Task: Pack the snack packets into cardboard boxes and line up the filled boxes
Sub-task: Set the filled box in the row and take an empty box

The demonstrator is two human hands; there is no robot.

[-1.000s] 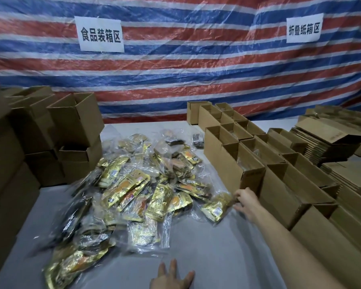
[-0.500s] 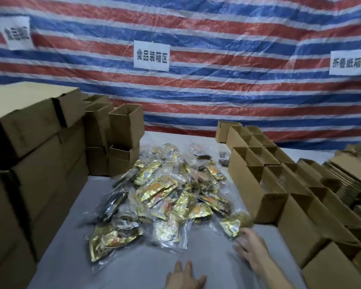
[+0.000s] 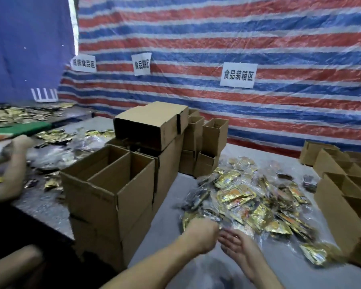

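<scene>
Bench [image 3: 167, 209]: grey top, with a striped tarp [image 3: 258, 32] hung behind its far edge.

Snack packets [image 3: 248, 201] are heaped in a loose pile, gold foil in clear wrap, mid-bench towards the right. One stray packet [image 3: 315, 254] is seen apart from the pile, near the right edge and just beside the open boxes [image 3: 342, 197] lined along that edge.

Left hand [image 3: 202, 228]: fingers are curled into a fist at the near-left rim of the pile, touching it. The hand is motion-blurred, so whether a packet is gripped cannot be told.

Right hand [image 3: 238, 245]: held wide, fingers straight and spread, palm turned up, nothing in it. It is placed just beside the left hand at the near side of the pile.

A stack of boxes [image 3: 113, 190] is set along the left edge, the top two open with no packets visible inside. A closed box [image 3: 148, 124] is laid on its side further back on the stack, and smaller open boxes [image 3: 213, 134] are stacked at the far-left corner.

Beyond the stack, another person's arm [image 3: 10, 170] is seen among more packets [image 3: 52, 136].

A white sign [image 3: 238, 77] is fixed to the tarp.
</scene>
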